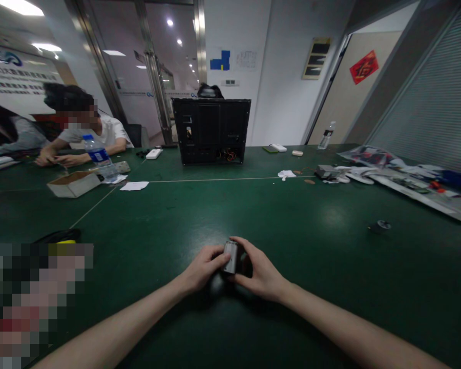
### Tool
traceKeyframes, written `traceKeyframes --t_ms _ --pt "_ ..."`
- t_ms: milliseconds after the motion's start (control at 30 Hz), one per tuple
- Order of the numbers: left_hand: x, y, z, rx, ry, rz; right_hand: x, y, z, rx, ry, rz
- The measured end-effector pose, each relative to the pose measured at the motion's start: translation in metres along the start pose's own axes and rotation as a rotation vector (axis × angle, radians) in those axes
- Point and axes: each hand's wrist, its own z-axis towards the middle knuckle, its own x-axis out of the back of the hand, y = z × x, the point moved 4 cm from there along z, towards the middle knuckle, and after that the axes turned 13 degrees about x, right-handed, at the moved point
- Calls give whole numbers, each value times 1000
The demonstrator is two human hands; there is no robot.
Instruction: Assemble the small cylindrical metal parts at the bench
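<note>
Silver metal part (230,257) held between left hand (203,267) and right hand (259,271).

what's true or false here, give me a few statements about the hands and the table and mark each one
The left hand and right hand both touch a small silver metal object: true.
The table has a bare wood top: false, it is dark green.
A black computer case stands on the far side of the table: true.
A cardboard box sits between the hands: false, it sits far off to the left.
A person in a white T-shirt sits at the table's left side: true.
</note>
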Motion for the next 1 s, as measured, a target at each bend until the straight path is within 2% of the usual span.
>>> traceKeyframes --t_ms 200,333,433,567,700,833,933,1000 --pt "-2 -6 1 54 -17 -21 -1 11 0 -150 7 160" --pt "-7 -7 -1 83 -59 10 -3 13 3 -136 8 349" --pt "-9 -2 -3 47 -91 64 -3 13 4 -133 -5 410" --pt "-8 6 -7 8 -57 141 -4 17 5 -162 -1 419" --pt "-7 5 -6 5 -46 81 -5 21 2 -190 23 429" --pt "-2 -7 -1 69 -11 -33 -3 18 0 -139 72 292" --pt "3 -10 3 47 54 -47 -1 14 0 -116 78 222" --pt "3 -9 4 23 57 -41 -1 12 0 -117 58 190"
